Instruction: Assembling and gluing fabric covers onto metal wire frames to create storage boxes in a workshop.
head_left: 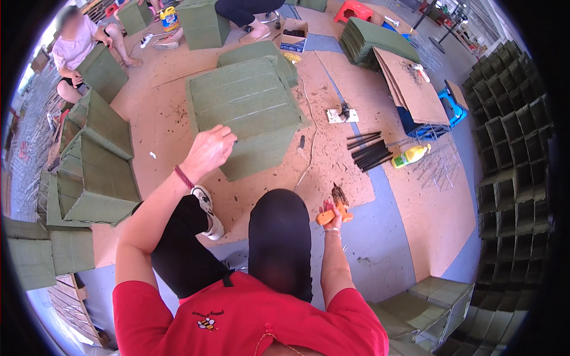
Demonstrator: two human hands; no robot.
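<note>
My left hand [209,149] grips the near edge of a large green fabric-covered box frame [249,107] that stands on the cardboard-covered floor in front of my knees. My right hand [332,215], held beside my right knee, is closed around an orange-handled tool [338,204] with a dark tip pointing up. A thin white cord [310,148] runs along the floor beside the box.
Several green boxes [95,172] are stacked at left, more at far right [510,148] and lower right [433,302]. A bundle of black rods [369,151], a yellow bottle [411,155] and cardboard sheets [409,83] lie right. Other people sit at the top left [77,50].
</note>
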